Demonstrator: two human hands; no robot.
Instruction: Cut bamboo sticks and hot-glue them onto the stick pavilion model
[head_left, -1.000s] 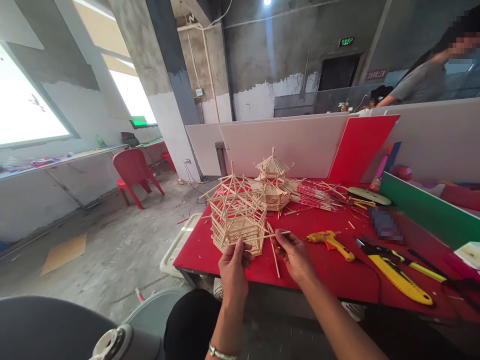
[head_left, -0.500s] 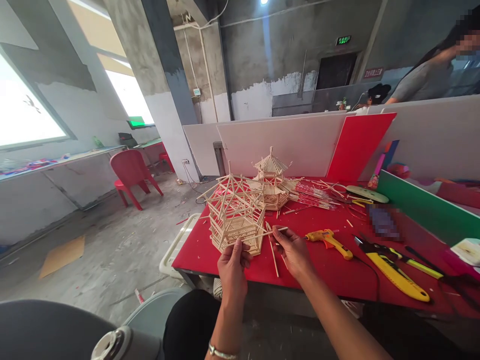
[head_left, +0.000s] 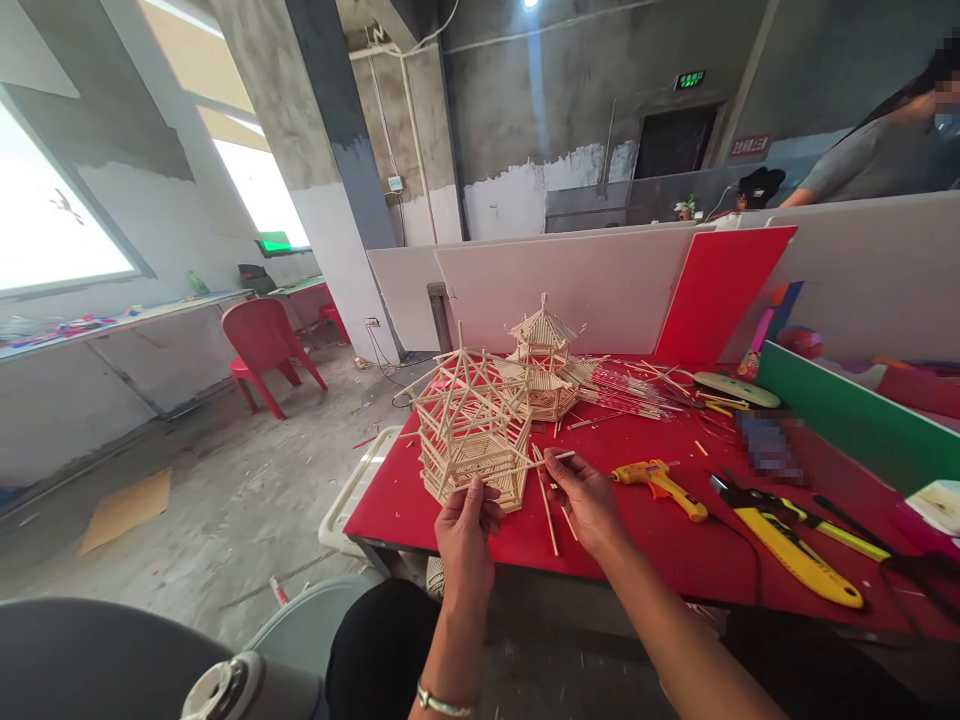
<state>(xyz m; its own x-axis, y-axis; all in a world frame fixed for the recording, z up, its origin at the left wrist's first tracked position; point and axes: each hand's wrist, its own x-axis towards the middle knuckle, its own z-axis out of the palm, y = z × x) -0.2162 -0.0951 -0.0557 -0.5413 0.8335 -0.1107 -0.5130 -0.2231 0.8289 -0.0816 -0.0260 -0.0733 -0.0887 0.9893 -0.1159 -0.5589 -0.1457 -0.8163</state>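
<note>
Both hands hold one thin wooden stick [head_left: 517, 469] roughly level above the table's front edge. My left hand [head_left: 466, 525] pinches its left end between thumb and fingers. My right hand [head_left: 581, 495] grips it near the right end. Just behind my hands stands an open pavilion frame [head_left: 469, 420] of pale sticks with a pointed top and a many-sided base. Behind it to the right is a smaller, tiered stick pavilion [head_left: 545, 360] with a covered roof. A few loose sticks [head_left: 547, 510] lie beside my right hand.
On the red table [head_left: 637, 540] to the right lie a yellow glue gun [head_left: 664, 487], a yellow utility knife [head_left: 799, 555] and cutters [head_left: 832, 525]. Bundled sticks [head_left: 626, 390] lie at the back. White partition boards [head_left: 562, 290] stand behind. A person [head_left: 877, 160] is beyond them, at right.
My hands and the stick stay almost in place. The person at the far right has shifted slightly. The view has moved a little.
</note>
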